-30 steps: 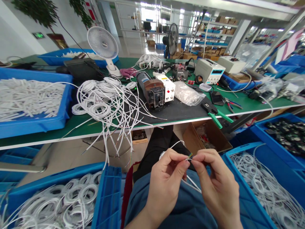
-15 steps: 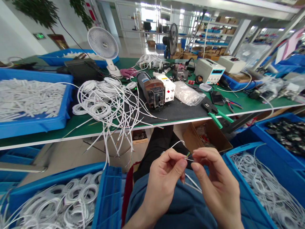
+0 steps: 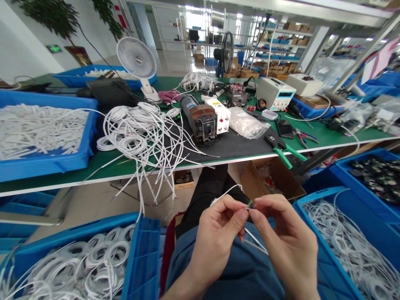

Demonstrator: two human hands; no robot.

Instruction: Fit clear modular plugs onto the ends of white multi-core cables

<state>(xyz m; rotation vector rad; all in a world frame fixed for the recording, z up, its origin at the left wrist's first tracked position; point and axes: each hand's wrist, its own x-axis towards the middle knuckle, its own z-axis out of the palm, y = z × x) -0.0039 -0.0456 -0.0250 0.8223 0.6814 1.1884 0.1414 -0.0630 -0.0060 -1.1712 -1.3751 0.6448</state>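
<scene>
Above my lap, my left hand [image 3: 218, 231] pinches the stripped end of a white cable [image 3: 229, 189] between thumb and index finger. My right hand [image 3: 279, 233] meets it from the other side, thumb and forefinger closed on the cable's thin inner wires. Yellow, green and dark wires [image 3: 249, 203] fan out between the fingertips of both hands. More of the white cable shows below my hands. A heap of coiled white cables [image 3: 137, 133] lies on the table ahead, its loose ends hanging over the front edge.
Left of the heap stands a blue bin of white pieces [image 3: 62, 166]. A motor-like machine [image 3: 200, 121], a plastic bag [image 3: 248, 123] and green-handled pliers [image 3: 283, 152] rest on the table. Blue crates of cables flank me at left [image 3: 143, 254] and right [image 3: 315, 233].
My right hand's fingertips have closed in against my left hand's, narrowing the gap between them. The coloured wires now stand up more visibly between the fingers.
</scene>
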